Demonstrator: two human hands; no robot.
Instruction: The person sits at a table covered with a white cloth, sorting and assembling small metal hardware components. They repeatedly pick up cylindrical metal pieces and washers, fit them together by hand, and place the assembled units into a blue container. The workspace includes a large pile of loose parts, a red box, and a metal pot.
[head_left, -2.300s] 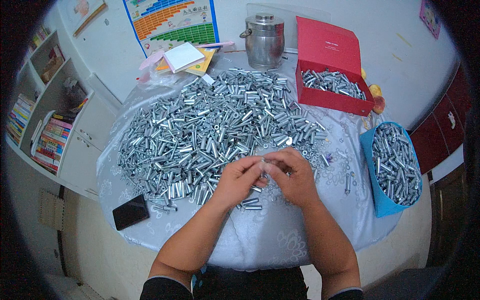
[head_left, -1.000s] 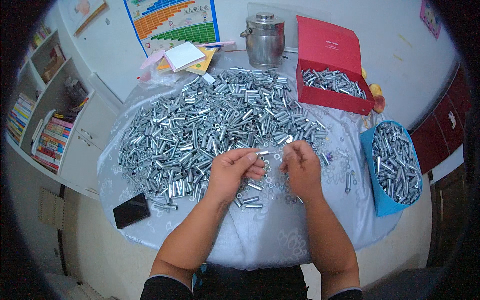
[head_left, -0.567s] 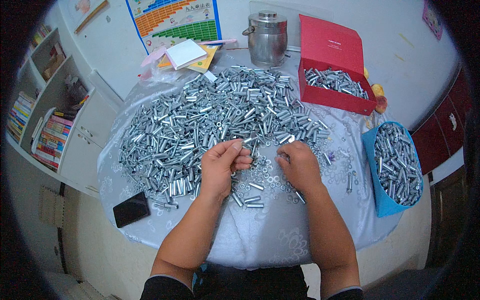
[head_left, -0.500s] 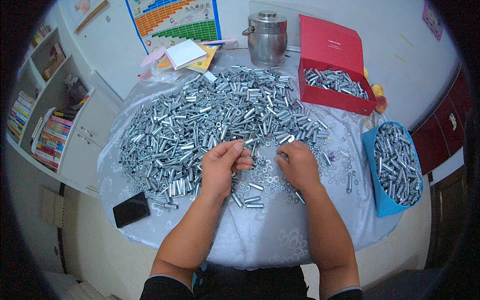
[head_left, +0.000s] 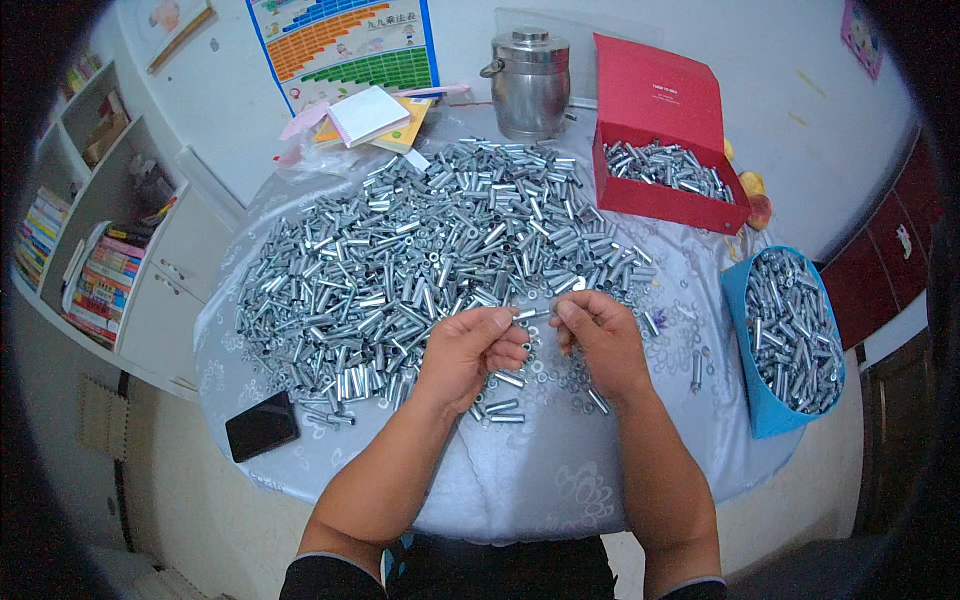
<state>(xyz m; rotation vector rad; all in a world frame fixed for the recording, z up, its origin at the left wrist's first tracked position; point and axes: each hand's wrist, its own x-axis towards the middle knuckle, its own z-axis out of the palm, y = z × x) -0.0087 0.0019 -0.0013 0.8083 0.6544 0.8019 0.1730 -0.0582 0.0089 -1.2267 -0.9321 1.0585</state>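
My left hand [head_left: 470, 355] and my right hand [head_left: 605, 342] are brought close together over the near edge of a big heap of silvery metal sleeves and bolts [head_left: 420, 240]. A thin bolt-like metal piece [head_left: 536, 313] bridges the small gap between their fingertips. The right thumb and fingers pinch one end of it. My left thumb and forefinger are pinched at its other end; what exactly they grip there is too small to tell. Beneath the hands lie scattered washers [head_left: 543, 372] and a few loose sleeves [head_left: 505, 406].
At the back right stands an open red box [head_left: 675, 205] of metal parts; a blue container [head_left: 740, 345] of them is at the right edge. A metal pot [head_left: 531, 90], notepads [head_left: 370, 113] and a black phone [head_left: 262, 427] also sit on the cloth-covered round table [head_left: 500, 480].
The left hand has moved right and slightly down, closing most of the gap to the right hand. The metal piece now shows between their fingertips. The right hand has turned a little.
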